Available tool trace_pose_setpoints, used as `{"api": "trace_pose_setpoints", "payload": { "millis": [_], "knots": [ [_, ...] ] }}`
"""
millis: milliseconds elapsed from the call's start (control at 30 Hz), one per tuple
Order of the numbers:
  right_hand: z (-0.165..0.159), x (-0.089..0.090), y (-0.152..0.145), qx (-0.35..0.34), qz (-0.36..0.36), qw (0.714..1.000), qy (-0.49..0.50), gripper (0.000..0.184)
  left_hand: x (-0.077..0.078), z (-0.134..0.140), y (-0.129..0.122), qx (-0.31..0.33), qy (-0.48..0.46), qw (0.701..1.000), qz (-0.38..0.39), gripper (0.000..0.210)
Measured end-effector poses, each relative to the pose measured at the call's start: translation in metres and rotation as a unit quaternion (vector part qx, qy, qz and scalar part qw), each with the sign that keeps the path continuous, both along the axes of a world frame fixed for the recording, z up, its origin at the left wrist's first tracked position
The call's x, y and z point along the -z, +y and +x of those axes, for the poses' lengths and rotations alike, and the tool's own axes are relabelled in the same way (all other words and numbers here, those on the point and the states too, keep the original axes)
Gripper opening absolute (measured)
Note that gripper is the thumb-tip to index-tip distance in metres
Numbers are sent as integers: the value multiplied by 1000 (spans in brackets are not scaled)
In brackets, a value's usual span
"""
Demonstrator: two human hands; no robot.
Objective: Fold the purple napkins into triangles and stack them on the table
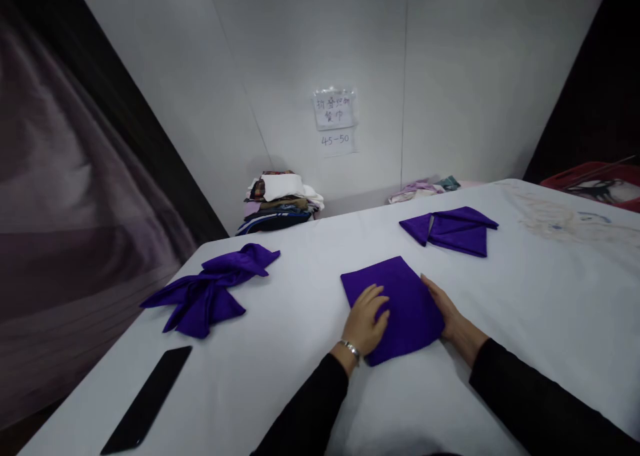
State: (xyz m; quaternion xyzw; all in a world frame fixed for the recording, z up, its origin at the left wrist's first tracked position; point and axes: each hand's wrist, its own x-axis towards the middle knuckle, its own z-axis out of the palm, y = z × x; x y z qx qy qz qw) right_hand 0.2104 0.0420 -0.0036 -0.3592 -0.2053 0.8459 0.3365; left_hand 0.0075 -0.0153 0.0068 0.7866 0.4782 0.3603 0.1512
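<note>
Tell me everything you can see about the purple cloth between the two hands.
The purple cloth is plain, deep-coloured, and looks like woven fabric. It forms a neat, roughly square, four-cornered shape, nearly flat and slightly askew on the white tabletop. The left hand rests over its left side, fingers spread; the right hand is at its right edge. How many layers it has can't be told.

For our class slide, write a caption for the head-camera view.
Left hand on a square purple cloth napkin, right hand at its edge, on a white-covered table.
</note>
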Motion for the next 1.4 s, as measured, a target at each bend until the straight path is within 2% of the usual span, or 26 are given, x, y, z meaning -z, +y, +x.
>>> {"api": "trace_pose_setpoints", "payload": {
  "millis": [100, 233, 400, 500, 733, 800, 900, 1067, 1167, 1200, 1233, 1267, 1300, 1367, 1400],
  "knots": [
    [0, -4, 3, -5, -30, 998, -50, 27, 13, -25, -10, -83, 4, 996, -41, 34],
    [-2, -13, 8, -10, -60, 993, -97, 22, 23, -31, -11, -134, 31, 988, -72, 43],
    [2, -16, 20, 69, 23, 988, -140, 23, 22, -21, -3, -132, 90, 982, -104, 55],
    [10, -10, 26, 48, 18, 986, -158, 25, 23, -18, 0, -123, 130, 974, -140, 61],
    [18, -6, 27, 7, 124, 988, -88, 49, 26, -18, 2, -117, 175, 965, -155, 64],
    [19, -7, 26, 13, 135, 985, -104, 56, 26, -18, 2, -117, 188, 963, -156, 64],
    [25, -7, 29, 40, 151, 970, -184, 59, 24, -16, 2, -119, 210, 958, -158, 66],
    [40, 1, 34, 89, 302, 893, -321, 57, 21, -13, 2, -127, 248, 946, -165, 66],
    [36, 5, 18, 118, 348, 862, -350, 58, 23, -11, 3, -134, 272, 940, -158, 66],
    [31, 5, 7, 107, 386, 842, -362, 56, 24, -11, 3, -136, 280, 938, -153, 66],
    [24, 4, -5, 77, 439, 812, -377, 54, 25, -11, 4, -139, 286, 936, -148, 66],
    [16, 3, -17, 31, 501, 770, -394, 52, 26, -11, 5, -140, 293, 935, -143, 65],
    [6, 1, -29, -33, 564, 715, -412, 51, 27, -11, 5, -140, 299, 934, -138, 65],
    [-11, -2, -47, -143, 638, 617, -438, 55, 29, -12, 6, -138, 309, 932, -132, 63],
    [-16, -3, -52, -179, 651, 587, -446, 59, 29, -12, 6, -138, 313, 930, -131, 62]
  ]
}}
